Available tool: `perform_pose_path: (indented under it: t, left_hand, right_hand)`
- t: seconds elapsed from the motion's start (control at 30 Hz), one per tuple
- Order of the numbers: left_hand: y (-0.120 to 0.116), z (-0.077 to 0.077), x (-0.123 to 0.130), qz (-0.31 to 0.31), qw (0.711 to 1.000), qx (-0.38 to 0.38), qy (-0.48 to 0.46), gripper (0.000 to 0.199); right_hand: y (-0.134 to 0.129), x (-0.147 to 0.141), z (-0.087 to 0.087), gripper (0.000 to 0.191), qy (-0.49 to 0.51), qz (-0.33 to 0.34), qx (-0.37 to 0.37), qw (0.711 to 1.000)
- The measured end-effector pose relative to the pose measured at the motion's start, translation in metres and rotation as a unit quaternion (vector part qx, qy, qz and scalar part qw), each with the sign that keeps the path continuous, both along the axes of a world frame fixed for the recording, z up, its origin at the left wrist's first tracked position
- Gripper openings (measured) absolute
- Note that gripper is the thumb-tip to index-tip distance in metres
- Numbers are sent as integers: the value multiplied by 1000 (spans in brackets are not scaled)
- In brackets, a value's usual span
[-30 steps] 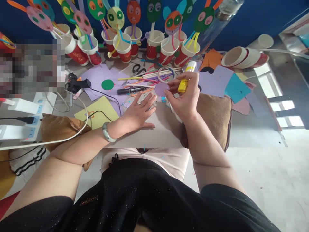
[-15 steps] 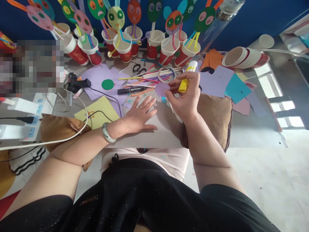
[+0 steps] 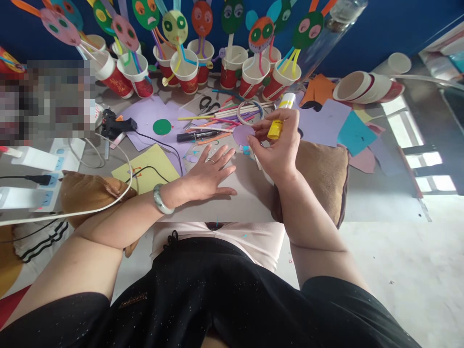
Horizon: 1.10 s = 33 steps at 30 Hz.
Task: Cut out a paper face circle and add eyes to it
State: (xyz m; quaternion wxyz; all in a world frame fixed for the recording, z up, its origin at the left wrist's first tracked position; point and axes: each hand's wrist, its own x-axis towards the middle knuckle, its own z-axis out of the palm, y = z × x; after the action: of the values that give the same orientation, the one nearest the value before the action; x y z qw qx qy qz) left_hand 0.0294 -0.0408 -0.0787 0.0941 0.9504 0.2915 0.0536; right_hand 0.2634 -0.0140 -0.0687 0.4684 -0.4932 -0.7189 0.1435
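Note:
My left hand (image 3: 208, 176) lies palm down on the grey table with its fingers spread, holding nothing. In my right hand (image 3: 281, 142) is a yellow and white glue stick (image 3: 276, 129), tucked between the fingers and slanting up. The thumb and fingertip of that hand also pinch the edge of a purple paper circle (image 3: 242, 135). Small blue scraps (image 3: 246, 150) lie just below the circle. A black marker (image 3: 195, 136) rests beyond my left fingertips, among coloured sticks (image 3: 228, 115). To the left, a green paper circle (image 3: 162, 127) lies on purple paper (image 3: 141, 116).
Red and white paper cups (image 3: 184, 72) with paper-faced figures line the back. A glue gun (image 3: 116, 124), its cord and a power strip (image 3: 54, 179) occupy the left. A brown cushion (image 3: 322, 179) sits beside my right forearm; stacked cups (image 3: 362, 87) lie on their sides at right.

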Motion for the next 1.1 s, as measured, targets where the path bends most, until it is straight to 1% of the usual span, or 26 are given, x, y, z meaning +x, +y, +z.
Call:
perform_pose_path:
  t: [0.07,0.13,0.17,0.2,0.23,0.3,0.33,0.37,0.4,0.47,0.5,0.57,0.6,0.63,0.73,0.8,0.87,0.93,1.03,1.1]
  left_hand:
    - [1,3,1,29,999,-2,18,73]
    - [0,6,2,73,997,3,32,76]
    - [-1,6,2,83,996,4,36,79]
    - [-3,7,1,74,996,1,40,82]
    - [-6,8,0,46,998,-9,45,85]
    - [-13,9,-4,-46,996,-39,63,89]
    - [-15,10,-7,-80,993,-52,76,88]
    - [-17,11,-10,-92,990,-54,87,87]
    - [-19,14,-12,-79,992,-43,92,85]
    - [-18,20,-16,-25,996,1,89,79]
    - [-17,25,-16,11,996,30,81,72]
    - [-14,36,-14,81,991,79,71,52]
    - [-14,41,-12,105,988,87,66,42]
    - [-15,47,-9,111,989,79,64,38]
    - [-26,58,-3,95,993,-15,73,31]
    - [-36,61,-2,73,993,-54,73,27]
    - [-46,59,-3,39,994,-69,77,22]
    - [-54,56,-4,20,994,-71,77,20]
    - [-62,55,-3,21,996,-54,70,14]
    - [-65,56,-1,31,996,-40,77,14]
  right_hand:
    - [-1,-1,1,52,-5,-2,-5,1000]
    - [-1,-1,2,53,-3,0,-6,1000]
    - [-1,-1,2,53,-2,1,-7,1000]
    - [-1,-1,2,52,-2,2,-8,1000]
    - [-1,-1,2,51,-3,3,-9,1000]
    - [0,0,2,48,-4,5,-11,1000]
    - [0,0,2,47,-4,6,-12,1000]
    - [0,1,2,46,-5,8,-12,1000]
    - [-1,1,2,46,-5,11,-14,1000]
    - [-2,1,3,47,-4,19,-22,1000]
    - [-3,0,4,49,-3,27,-29,999]
    - [-5,-1,6,52,3,47,-51,998]
    - [-6,-2,7,54,6,60,-66,996]
    - [-7,-3,8,56,8,73,-84,994]
    - [-10,-6,12,59,5,120,-141,983]
    - [-12,-9,13,59,2,148,-170,974]
    - [-13,-12,14,56,-6,166,-189,968]
    - [-14,-15,14,50,-22,174,-198,964]
    - [-15,-19,14,45,-53,177,-203,962]
    - [-16,-21,14,43,-69,176,-207,960]
